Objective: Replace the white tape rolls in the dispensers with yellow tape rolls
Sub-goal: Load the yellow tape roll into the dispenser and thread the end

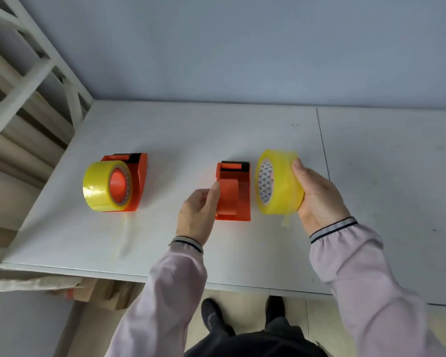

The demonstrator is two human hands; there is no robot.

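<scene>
Your right hand [317, 199] grips the yellow roll [278, 182] on edge, hole facing left toward the bare hub [228, 197] your left hand [197, 215] pinches just beside it.

**Pale lilac sleeves, dark trousers and shoes**

Both arms wear loose, pale lilac fabric sleeves [366, 274] gathered at the wrist into ribbed grey cuffs [332, 229] edged with a dark stripe. Below the table edge show dark trousers [255, 343] and a pair of black shoes [211, 315].

Bare table [242, 130] behind both dispensers [233, 191]; wall [242, 47] bounds it.
</scene>
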